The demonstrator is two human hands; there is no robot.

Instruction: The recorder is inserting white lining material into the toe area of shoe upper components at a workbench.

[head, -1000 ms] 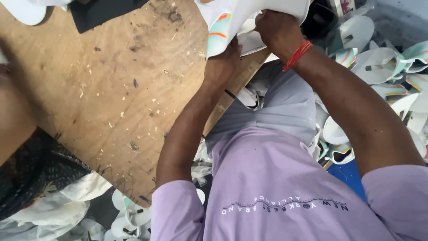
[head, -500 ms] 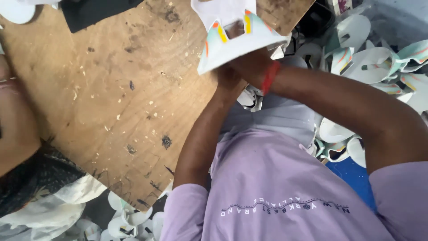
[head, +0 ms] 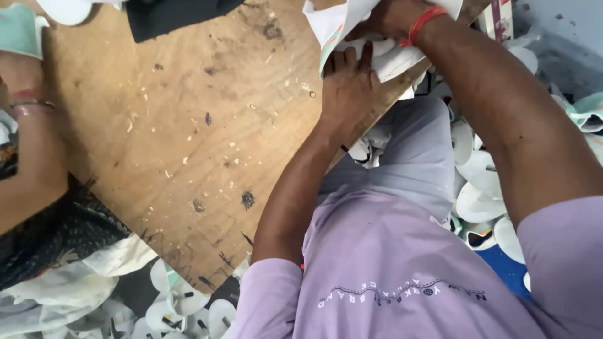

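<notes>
While I lean over the wooden board (head: 188,138):
Left hand (head: 349,85): fingers flat, pressing the white sheet (head: 336,22) down at the board's edge.
Right hand (head: 392,16): closed around that sheet's top; red wristband (head: 422,24).
Floor: white cut-outs (head: 480,188) beside my knees.

Both hands on a sheet (head: 333,25) at the board's (head: 188,138) far edge, cut pieces (head: 483,201) heaped right

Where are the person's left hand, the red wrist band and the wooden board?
left hand (head: 348,85), head view, on the back of the hand.
red wrist band (head: 422,24), head view, on the middle of the band.
wooden board (head: 188,138), head view, on its bare middle.
</notes>
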